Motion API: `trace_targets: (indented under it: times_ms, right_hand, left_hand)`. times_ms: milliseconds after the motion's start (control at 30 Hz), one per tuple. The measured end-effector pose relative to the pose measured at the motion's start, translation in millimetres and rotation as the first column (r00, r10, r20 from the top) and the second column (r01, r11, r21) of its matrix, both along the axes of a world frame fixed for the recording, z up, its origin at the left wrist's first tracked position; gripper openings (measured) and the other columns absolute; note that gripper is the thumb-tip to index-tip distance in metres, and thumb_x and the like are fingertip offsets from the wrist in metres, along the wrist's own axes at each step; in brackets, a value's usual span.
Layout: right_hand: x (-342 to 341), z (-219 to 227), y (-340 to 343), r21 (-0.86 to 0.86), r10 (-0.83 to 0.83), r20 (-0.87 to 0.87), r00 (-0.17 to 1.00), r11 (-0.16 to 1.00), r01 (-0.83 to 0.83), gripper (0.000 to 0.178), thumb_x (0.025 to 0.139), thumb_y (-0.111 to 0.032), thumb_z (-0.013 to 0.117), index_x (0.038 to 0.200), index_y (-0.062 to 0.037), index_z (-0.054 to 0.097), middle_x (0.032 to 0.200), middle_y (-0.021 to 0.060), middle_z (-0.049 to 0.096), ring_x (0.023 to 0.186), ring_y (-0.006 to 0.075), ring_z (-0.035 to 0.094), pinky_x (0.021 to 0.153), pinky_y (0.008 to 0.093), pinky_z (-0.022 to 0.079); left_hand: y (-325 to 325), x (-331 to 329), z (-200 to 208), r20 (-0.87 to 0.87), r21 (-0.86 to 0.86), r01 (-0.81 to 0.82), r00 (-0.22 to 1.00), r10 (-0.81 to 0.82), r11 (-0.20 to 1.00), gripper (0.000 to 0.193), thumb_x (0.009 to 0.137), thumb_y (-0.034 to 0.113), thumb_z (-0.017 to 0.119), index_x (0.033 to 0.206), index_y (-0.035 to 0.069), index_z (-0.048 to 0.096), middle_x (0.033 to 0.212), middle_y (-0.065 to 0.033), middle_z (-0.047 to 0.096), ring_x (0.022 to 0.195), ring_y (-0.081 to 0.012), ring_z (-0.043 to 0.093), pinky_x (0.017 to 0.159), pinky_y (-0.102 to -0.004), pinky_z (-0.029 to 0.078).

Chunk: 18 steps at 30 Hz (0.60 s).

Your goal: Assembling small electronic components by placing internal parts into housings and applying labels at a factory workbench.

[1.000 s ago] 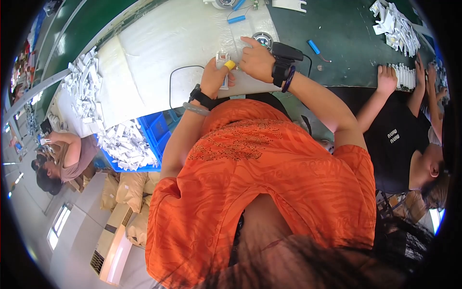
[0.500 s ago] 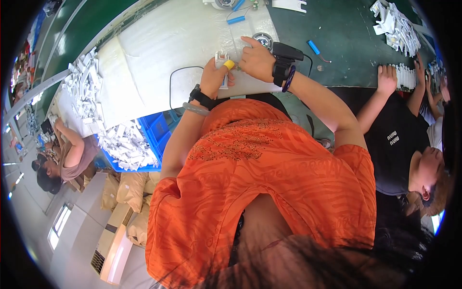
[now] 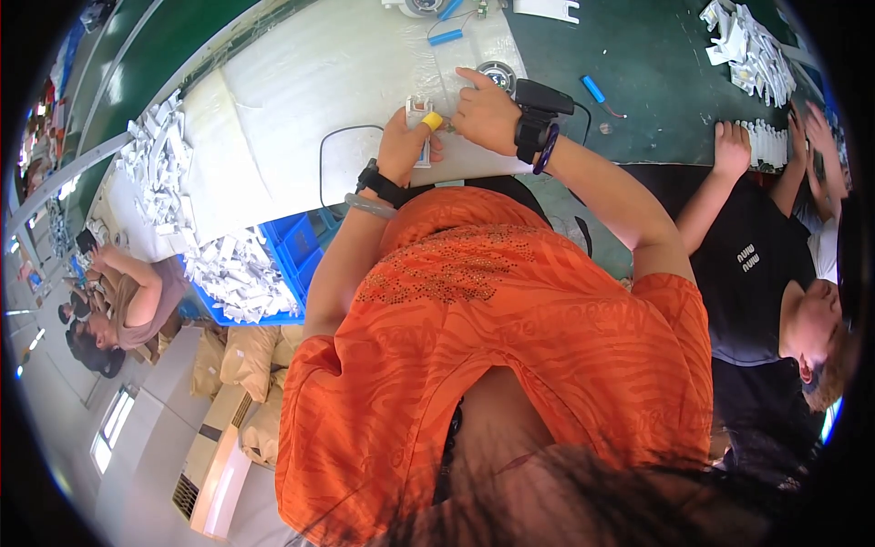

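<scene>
My left hand [image 3: 399, 150] grips a narrow white plastic housing [image 3: 418, 105] near the table's front edge, with its lower end showing below the fingers. A small yellow piece [image 3: 432, 120] sits at the thumb tip; whether it is worn or held, I cannot tell. Close beside it, my right hand [image 3: 486, 117] has its thumb and lower fingers curled together, and what they hold is too small to make out. Its index finger stretches toward a round dark-centred part [image 3: 498, 77] just beyond.
Blue cylindrical cells [image 3: 446, 37] [image 3: 593, 88] with wires lie on the table. White plastic parts are heaped at left [image 3: 159, 169], in a blue crate [image 3: 292, 260] and at far right [image 3: 752, 55]. A black cable [image 3: 322, 169] curves left of my hands. Co-workers sit on both sides.
My hands have barely moved and keep the same hold. The co-worker at far left has shifted the arms and head; hands at far right have moved.
</scene>
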State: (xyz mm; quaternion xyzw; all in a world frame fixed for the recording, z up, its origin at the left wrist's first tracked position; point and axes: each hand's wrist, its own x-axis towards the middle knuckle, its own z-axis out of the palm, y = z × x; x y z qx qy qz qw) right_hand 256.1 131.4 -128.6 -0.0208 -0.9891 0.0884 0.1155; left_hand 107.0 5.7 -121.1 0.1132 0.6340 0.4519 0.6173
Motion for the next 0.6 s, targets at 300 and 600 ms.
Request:
trace_targets:
  times_ms: [300, 600]
  right_hand:
    - [3, -1, 6, -0.126, 0.002, -0.072, 0.997, 0.992, -0.011, 0.003, 0.074, -0.014, 0.061, 0.072, -0.0136, 0.064, 0.058, -0.0013, 0.057, 0.073, 0.0178, 0.06, 0.111, 0.0435, 0.031]
    - [15, 36, 12, -0.493, -0.304, -0.067, 0.95, 0.838, 0.233, 0.011, 0.079, -0.012, 0.061, 0.089, -0.0087, 0.061, 0.072, 0.0095, 0.064, 0.068, 0.0294, 0.062, 0.09, 0.041, 0.047]
  left_hand:
    - [-1, -3, 3, -0.01, 0.021, -0.008, 1.0, 0.008, 1.0, 0.022, 0.088, 0.008, 0.059, 0.107, -0.001, 0.053, 0.087, -0.0099, 0.064, 0.06, -0.0149, 0.059, 0.05, -0.0288, 0.053]
    - [3, -7, 34, -0.132, 0.134, 0.128, 0.985, -0.11, 0.983, 0.031, 0.09, 0.007, 0.057, 0.119, -0.001, 0.049, 0.095, -0.0102, 0.065, 0.066, -0.0141, 0.059, 0.056, -0.0281, 0.053]
